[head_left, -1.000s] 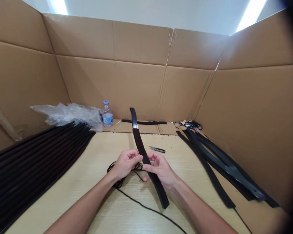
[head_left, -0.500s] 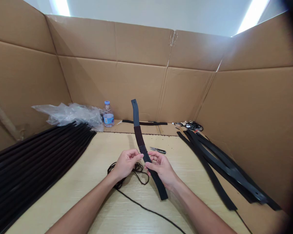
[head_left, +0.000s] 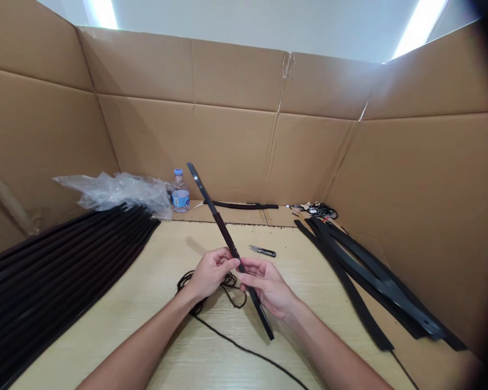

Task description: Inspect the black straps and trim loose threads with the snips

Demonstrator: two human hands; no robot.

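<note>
Flat black strip (head_left: 215,208), held edge-on above the wooden tabletop (head_left: 146,292), its wrapped section steadied by the curled fingers of the right hand (head_left: 266,287), while the left hand's (head_left: 211,273) fingers pinch closed beside it (whether on strip or thin black cord (head_left: 228,344) cannot be told).

Head view | my left hand (head_left: 211,273) and right hand (head_left: 266,287) pinch a black strip (head_left: 223,230), held edge-on, tilted | black cord (head_left: 229,280) beneath, thread snips (head_left: 263,251) beyond, on bench (head_left: 154,271)
</note>
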